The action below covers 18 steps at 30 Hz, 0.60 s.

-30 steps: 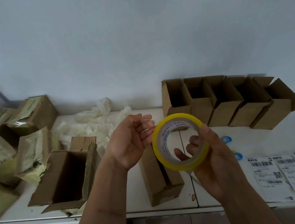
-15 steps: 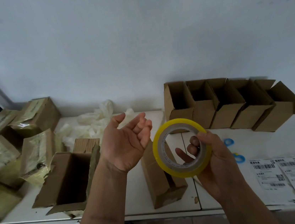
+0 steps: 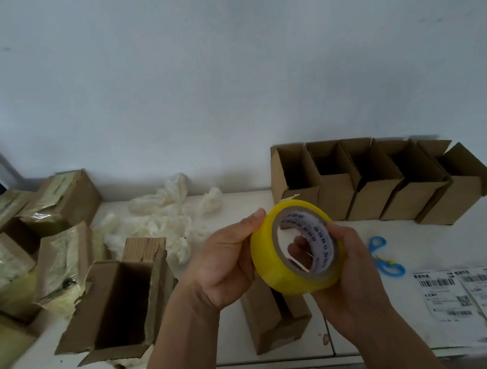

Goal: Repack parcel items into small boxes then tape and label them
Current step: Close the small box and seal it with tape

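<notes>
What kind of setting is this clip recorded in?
Probably a small parcel-packing station: a row of open cardboard boxes along the wall, printed shipping labels, and a yellow tape roll held in both hands.

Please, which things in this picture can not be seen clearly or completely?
Head view:
- Small box under the hands: its top is hidden by the tape roll and both hands.
- Left hand: its fingers lie behind the roll; the grip there is unseen.
- Shipping labels: cut by the right edge, text too small.
- Scissors: blades hidden by the right hand.
- Taped parcels: blurred, cut by the left edge.
</notes>
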Tool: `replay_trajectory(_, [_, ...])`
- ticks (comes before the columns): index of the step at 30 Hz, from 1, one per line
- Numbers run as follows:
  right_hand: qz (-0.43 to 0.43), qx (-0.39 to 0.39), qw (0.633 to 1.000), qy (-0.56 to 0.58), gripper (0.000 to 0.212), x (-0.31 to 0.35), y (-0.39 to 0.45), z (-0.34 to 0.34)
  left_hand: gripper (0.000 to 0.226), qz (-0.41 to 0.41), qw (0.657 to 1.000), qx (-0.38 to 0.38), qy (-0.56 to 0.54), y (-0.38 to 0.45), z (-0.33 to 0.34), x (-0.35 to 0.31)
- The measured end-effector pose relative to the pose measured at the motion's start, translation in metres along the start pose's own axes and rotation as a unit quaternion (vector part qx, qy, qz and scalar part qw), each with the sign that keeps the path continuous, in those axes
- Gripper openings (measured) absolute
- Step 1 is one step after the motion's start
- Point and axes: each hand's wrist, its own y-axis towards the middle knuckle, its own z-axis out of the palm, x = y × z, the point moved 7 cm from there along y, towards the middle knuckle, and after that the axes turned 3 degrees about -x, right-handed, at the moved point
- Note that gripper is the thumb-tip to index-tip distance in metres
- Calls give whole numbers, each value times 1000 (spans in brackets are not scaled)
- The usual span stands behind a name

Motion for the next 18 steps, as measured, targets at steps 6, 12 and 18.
replay_trajectory(6, [-353, -28, 817, -455, 42, 23, -33, 24, 45, 13, 997, -58, -50, 6, -3, -1])
replay_trajectory(12, [-347, 36, 794, -497, 28, 14, -26, 28, 39, 92, 989, -109, 33, 5, -12, -20])
replay_trajectory(18, [-284, 103, 807, -507, 46, 12, -24, 24, 30, 104, 976, -164, 102, 6, -29, -32])
